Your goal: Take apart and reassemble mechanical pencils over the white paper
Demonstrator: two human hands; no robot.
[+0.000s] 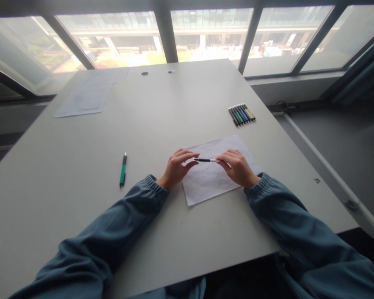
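Both ends of the pen (205, 160) vanish under fingertips; faint marks on the sheet of paper (216, 174) are too blurred to read.

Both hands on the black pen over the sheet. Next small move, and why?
Probably pull the two hands apart along the pen's axis. The left hand and right hand each pinch one end of the black pen, held level just above the sheet of paper. Neither hand has a writing grip, so separating or uncapping looks likelier than writing.
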